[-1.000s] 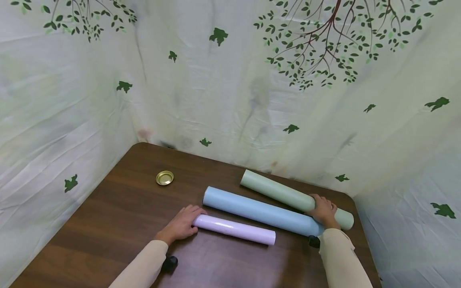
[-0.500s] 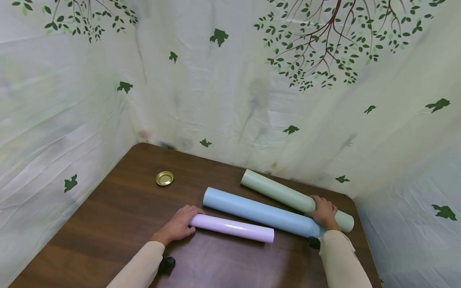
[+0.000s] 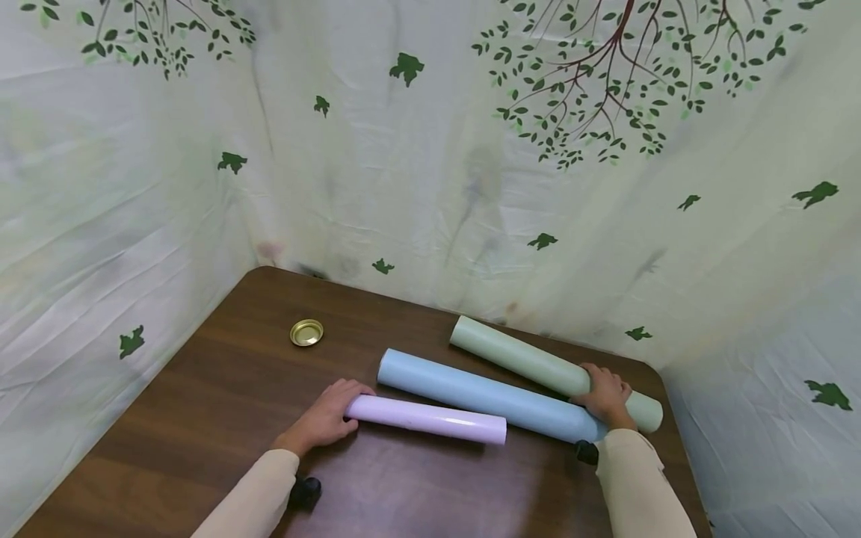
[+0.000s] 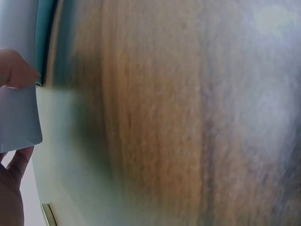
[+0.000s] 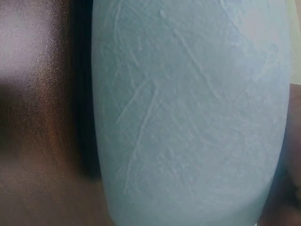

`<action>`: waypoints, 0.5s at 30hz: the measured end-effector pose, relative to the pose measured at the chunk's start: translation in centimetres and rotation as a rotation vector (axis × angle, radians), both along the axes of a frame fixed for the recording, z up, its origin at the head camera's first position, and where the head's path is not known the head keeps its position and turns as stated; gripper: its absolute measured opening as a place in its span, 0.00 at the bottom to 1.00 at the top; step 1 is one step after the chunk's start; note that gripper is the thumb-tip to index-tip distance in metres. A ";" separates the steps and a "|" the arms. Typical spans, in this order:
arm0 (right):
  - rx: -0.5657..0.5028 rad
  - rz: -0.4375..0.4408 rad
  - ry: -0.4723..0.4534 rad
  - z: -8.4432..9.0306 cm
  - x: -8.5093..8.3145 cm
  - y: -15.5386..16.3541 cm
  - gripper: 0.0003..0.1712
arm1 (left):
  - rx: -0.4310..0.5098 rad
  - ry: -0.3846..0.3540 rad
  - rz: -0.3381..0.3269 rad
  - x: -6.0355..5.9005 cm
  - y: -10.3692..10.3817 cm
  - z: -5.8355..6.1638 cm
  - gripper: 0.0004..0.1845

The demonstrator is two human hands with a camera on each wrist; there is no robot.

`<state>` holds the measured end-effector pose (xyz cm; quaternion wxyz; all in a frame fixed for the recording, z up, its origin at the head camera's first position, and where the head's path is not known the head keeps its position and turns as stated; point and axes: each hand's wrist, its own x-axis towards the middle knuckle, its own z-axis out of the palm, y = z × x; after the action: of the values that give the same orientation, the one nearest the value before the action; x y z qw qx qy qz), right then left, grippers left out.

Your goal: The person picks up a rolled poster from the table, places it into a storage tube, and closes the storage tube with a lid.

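My left hand (image 3: 326, 418) grips the left end of a glossy lilac roll (image 3: 430, 420), which looks like rolled wallpaper. In the left wrist view the thumb (image 4: 19, 70) lies across that roll, and fingers show past its end. A shadow falls under the roll's right end; whether it is off the table I cannot tell. Just beyond it lies a longer light blue roll (image 3: 484, 392), whose creased surface fills much of the right wrist view. My right hand (image 3: 607, 396) holds a pale green roll (image 3: 518, 355) near its right end, fingers bent over the top. Its thumb side lies close to the blue roll.
A small round gold-coloured dish or lid (image 3: 306, 332) sits at the back left of the brown wooden table (image 3: 202, 418). Hanging fabric (image 3: 437, 187) with printed leaves encloses the table's back and sides. Black cameras (image 3: 306, 493) sit at both wrists.
The left hand and the lilac roll have shifted left and slightly away from me, nearer the blue roll. The right hand, the green roll and the blue roll stay practically where they were.
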<state>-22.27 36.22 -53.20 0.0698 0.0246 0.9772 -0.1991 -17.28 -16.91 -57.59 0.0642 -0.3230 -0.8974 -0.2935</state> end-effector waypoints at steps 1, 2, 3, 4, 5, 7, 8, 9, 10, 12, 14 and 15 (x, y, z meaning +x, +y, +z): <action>-0.002 -0.004 0.000 0.1 0.0 -0.1 0.42 | 0.005 -0.002 0.002 0.0 -0.1 0.1 0.25; -0.006 -0.008 0.000 0.3 0.0 -0.2 0.42 | 0.008 -0.002 0.006 0.0 -0.1 0.1 0.25; -0.010 -0.010 0.000 0.4 0.0 -0.2 0.42 | 0.013 -0.003 0.009 -0.1 -0.2 0.2 0.25; -0.013 -0.012 -0.003 0.6 0.0 -0.3 0.42 | 0.018 0.000 0.012 -0.1 -0.3 0.3 0.25; -0.014 -0.012 -0.003 0.6 0.0 -0.3 0.42 | 0.023 0.002 0.015 -0.1 -0.3 0.4 0.25; -0.015 -0.007 0.002 0.7 0.0 -0.3 0.42 | 0.036 0.010 0.020 -0.1 -0.5 0.6 0.25; -0.016 -0.004 0.006 0.7 0.0 -0.3 0.42 | 0.039 0.015 0.024 -0.1 -0.6 0.7 0.25; -0.014 0.001 0.009 0.7 0.0 -0.3 0.43 | 0.044 0.012 0.031 -0.1 -0.7 0.8 0.25; -0.016 0.003 0.013 0.8 0.0 -0.3 0.43 | 0.046 0.006 0.039 -0.1 -0.8 0.9 0.25; -0.019 0.008 0.019 0.8 0.0 -0.3 0.43 | 0.042 -0.013 0.058 -0.1 -1.0 1.1 0.25; -0.023 0.012 0.022 1.0 0.0 -0.3 0.43 | 0.044 -0.038 0.074 -0.1 -1.2 1.4 0.24; -0.022 0.012 0.023 1.1 0.0 -0.3 0.43 | 0.044 -0.052 0.083 -0.1 -1.3 1.6 0.24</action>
<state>-22.26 35.95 -52.10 0.0603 0.0157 0.9758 -0.2098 -17.41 -18.22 -56.02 0.0601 -0.2760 -0.9048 -0.3187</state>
